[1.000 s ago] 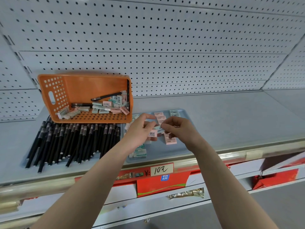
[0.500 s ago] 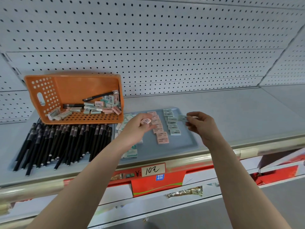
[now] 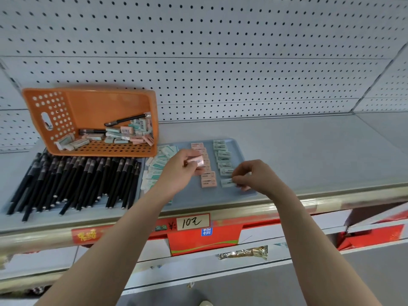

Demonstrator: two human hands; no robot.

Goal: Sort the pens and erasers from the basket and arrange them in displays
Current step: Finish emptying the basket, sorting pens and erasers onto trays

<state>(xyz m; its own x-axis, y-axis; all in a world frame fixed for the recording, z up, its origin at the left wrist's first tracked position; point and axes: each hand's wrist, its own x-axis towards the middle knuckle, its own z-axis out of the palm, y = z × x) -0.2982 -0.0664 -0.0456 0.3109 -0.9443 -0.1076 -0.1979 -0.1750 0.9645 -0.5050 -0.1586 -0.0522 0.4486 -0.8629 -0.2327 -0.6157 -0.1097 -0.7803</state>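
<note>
On the tray point(image 3: 220, 199), our right hand point(image 3: 257, 176) has set down its green eraser point(image 3: 227, 183) — still pinched (left hand point(image 3: 180, 172) pinches a pink eraser point(image 3: 197, 161)).

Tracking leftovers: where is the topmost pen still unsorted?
Head view, left: the pen leans across the erasers inside the orange basket, near its right wall.

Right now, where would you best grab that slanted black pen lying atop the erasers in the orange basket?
Probably pinch the black pen mid-barrel, across its thin width, coming from the front: the orange basket is tipped open toward the viewer, and the pen sits propped on erasers, its middle exposed.
</note>
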